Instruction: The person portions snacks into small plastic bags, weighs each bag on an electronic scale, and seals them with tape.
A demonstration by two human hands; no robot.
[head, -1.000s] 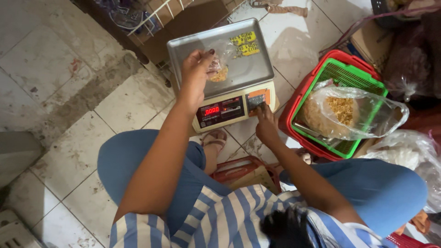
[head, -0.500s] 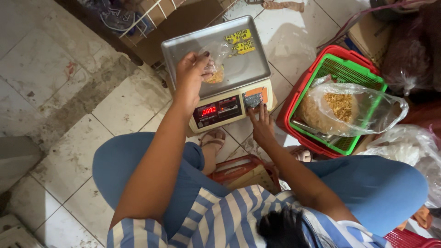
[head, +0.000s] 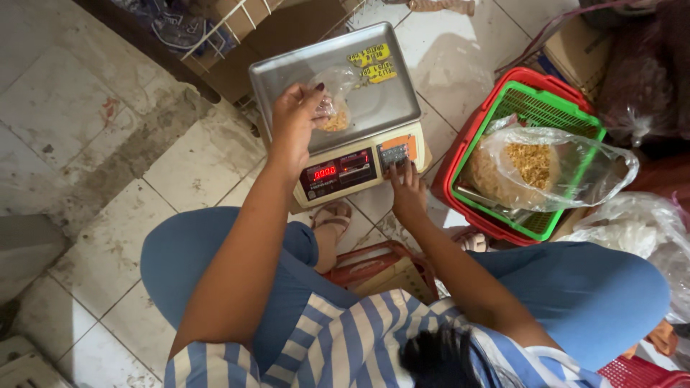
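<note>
A: Status on your hands?

B: My left hand [head: 295, 122] has a closed grip on a small clear bag of yellowish flakes [head: 332, 108], pinched at its top between thumb and fingertips. The bag sits over the steel pan [head: 381, 97] of the digital scale [head: 345, 115]; can't tell whether its bottom touches the pan or hangs just above it.

A: Right?

B: My right hand [head: 407, 192] holds nothing. Fingers are extended, tips on the keypad [head: 394, 154] at the right of the scale's front panel. Red display [head: 338, 169] is lit just left of it.

A: Where's the scale?

B: On the tiled floor [head: 86, 129], in front of my knees. Two yellow stickers [head: 374, 63] sit at the far right of the pan, well apart from the bag.

A: Anything else near?

B: To my right, a green basket [head: 535, 108] nested in a red basket [head: 467, 144], just beside the scale. Inside it lies a big clear plastic bag [head: 575, 165], open, with more of the same yellowish flakes. Another clear bag [head: 632, 237] with pale contents is by my right knee. A cardboard box [head: 287, 29] stands behind the scale.
</note>
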